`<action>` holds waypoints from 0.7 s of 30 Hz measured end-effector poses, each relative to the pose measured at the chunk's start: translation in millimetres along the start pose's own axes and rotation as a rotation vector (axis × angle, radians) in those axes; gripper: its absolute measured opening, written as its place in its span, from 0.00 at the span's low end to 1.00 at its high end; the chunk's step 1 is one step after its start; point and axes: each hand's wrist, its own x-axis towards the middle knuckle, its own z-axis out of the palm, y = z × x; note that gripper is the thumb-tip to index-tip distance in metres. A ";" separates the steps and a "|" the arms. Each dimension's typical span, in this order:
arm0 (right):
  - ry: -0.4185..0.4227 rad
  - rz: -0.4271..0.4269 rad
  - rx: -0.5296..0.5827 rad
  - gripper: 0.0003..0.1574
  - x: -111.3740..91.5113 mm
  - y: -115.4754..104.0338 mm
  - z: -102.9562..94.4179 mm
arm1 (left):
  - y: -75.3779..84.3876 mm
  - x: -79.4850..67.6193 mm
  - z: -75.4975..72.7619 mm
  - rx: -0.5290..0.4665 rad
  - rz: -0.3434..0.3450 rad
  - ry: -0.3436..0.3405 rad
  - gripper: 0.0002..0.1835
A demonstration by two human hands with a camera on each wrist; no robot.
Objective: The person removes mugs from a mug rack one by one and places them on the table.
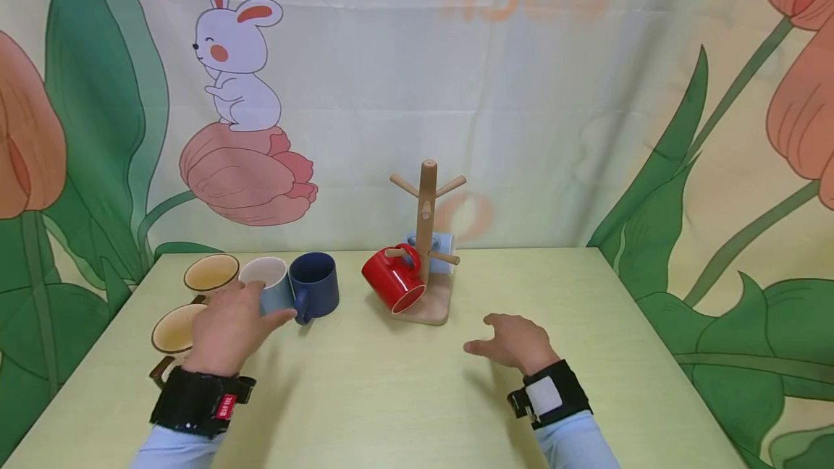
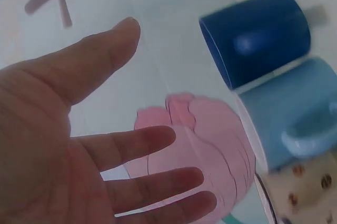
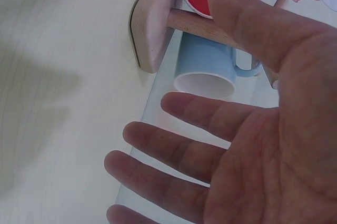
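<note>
My left hand (image 1: 228, 328) hovers over the mugs at the table's left with thumb and fingers spread. Just beyond it stands a light blue mug (image 2: 289, 113), beside a dark blue mug (image 2: 258, 39). Two cream mugs (image 1: 172, 331) with brown rims stand to the left, one partly behind the hand. My right hand (image 1: 515, 342) is in the air right of a wooden mug tree (image 1: 426, 226), fingers extended and holding nothing. A red mug (image 1: 389, 277) hangs tilted from a low peg. Another light blue mug (image 3: 205, 63) hangs at the tree's back, partly hidden in the head view.
The pale table (image 1: 365, 396) ends at a printed curtain (image 1: 534, 114) right behind the mug tree. The tree's upper pegs (image 1: 451, 185) stick out sideways with no mugs on them. Black straps (image 1: 195, 400) circle both wrists.
</note>
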 end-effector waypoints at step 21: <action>0.142 -0.024 -0.036 0.38 26.3 -21.6 -22.5 | 84.8 72.5 41.6 -0.027 0.187 -0.140 0.36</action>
